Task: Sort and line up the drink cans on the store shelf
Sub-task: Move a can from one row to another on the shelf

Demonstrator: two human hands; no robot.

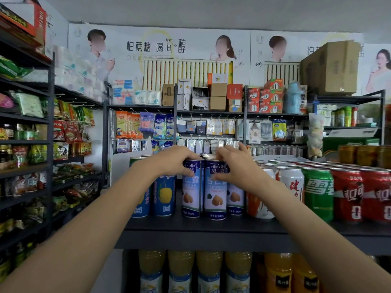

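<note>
Both hands are up at the dark shelf (190,227), working on the tall pale-blue almond drink cans. The landmark here is the middle almond can (215,191), the one standing closest to the shelf's front edge.

The left hand (169,160) is curled over the top of the almond can just left of the middle one (191,191), with its thumb down the front of the label. The right hand (234,166) pinches the top of the middle almond can, thumb on the front and fingers up over the rim. A third almond can (235,197) stands just right of the middle one, partly hidden behind the right wrist.

Left of the almond cans stand dark-blue cans with a yellow fruit (164,195). Right of them come a white can with red writing (291,187), then a green can (318,193), then red cola cans (349,195).

The step looks like squaring up the almond row. The middle can seems to sit a bit further forward than its neighbours. Next, it probably needs a small push back so the fronts match, with the labels facing out. Go gently, because the cans touch and one could tip.
</note>
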